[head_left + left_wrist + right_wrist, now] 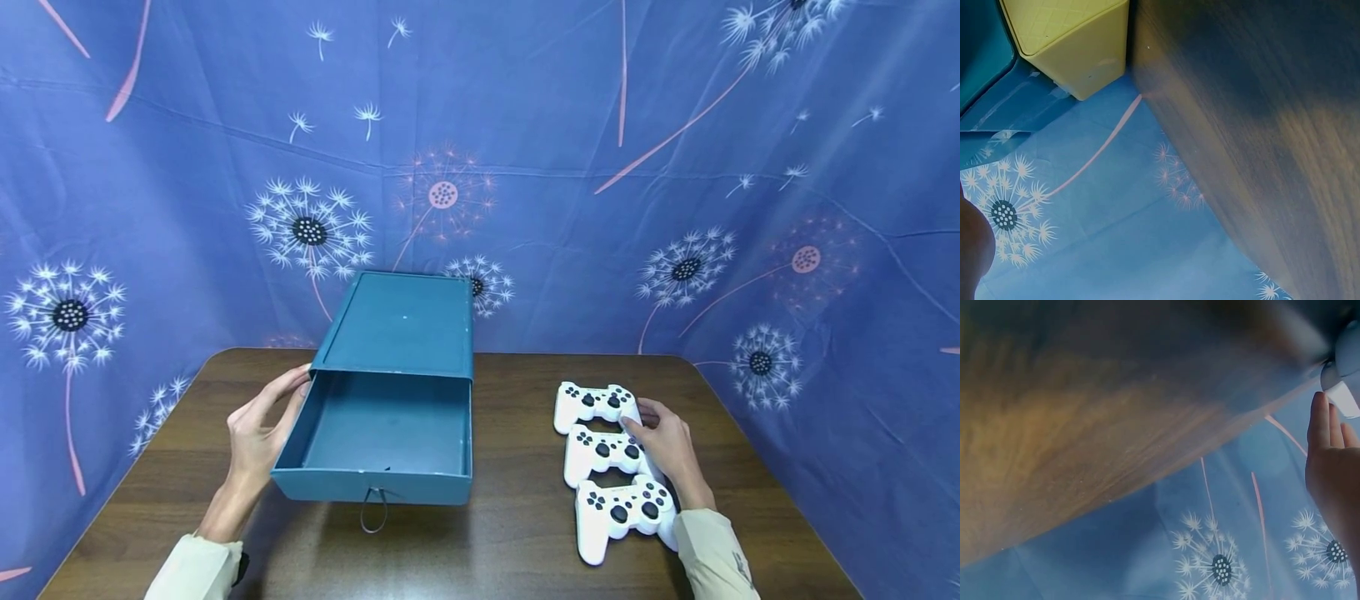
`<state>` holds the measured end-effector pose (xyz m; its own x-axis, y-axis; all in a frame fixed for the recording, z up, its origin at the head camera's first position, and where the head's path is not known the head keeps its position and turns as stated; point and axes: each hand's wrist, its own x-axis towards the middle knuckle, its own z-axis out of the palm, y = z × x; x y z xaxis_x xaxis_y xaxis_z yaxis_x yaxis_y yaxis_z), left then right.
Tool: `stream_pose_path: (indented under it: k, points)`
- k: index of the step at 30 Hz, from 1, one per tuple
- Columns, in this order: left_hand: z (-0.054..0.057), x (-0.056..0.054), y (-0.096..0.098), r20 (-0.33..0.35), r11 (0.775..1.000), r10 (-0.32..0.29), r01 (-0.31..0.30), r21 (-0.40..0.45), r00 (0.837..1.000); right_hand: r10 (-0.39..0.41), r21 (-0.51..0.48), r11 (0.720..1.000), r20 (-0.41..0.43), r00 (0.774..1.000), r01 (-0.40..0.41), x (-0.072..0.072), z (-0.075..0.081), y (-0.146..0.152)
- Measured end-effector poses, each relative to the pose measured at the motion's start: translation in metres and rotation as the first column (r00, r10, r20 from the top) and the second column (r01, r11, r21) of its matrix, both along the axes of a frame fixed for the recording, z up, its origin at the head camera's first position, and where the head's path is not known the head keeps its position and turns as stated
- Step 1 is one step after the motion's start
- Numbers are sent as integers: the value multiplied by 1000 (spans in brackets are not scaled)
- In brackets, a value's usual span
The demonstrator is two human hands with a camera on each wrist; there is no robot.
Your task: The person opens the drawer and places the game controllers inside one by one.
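Observation:
A teal drawer box (405,325) stands left of centre with its drawer (386,425) pulled out toward me; the drawer's inside is bare and a wire loop (373,510) hangs at its front. My left hand (258,425) touches the box's left side, fingertips near where drawer and casing meet. To the right, three white game controllers lie in a column: a far one (588,396), a middle one (585,458) and a near one (592,517). My right hand (667,442) pinches the right handle of the far controller between thumb and fingers.
Beneath the teal box, a yellow box-shaped piece (1079,56) shows in the left wrist view. Everything stands on a brown wooden table (517,467). Behind it hangs a blue cloth (540,250) with a dandelion print.

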<state>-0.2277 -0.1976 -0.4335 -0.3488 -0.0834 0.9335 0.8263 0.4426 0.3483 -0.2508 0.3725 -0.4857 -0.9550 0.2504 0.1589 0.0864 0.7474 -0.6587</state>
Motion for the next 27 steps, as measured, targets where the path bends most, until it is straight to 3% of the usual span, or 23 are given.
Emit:
stream_pose_path:
  k: [8, 27]
  points:
    - [1, 1, 2, -10, 1000, 0, 0, 11, 1000, -11, 15, 1000, 47, 999, 10, -3, 3, 0]
    - [2, 3, 5, 3, 1000, 28, -28, 11, 1000, -42, -73, 996, 174, 984, 55, -10, 1, 0]
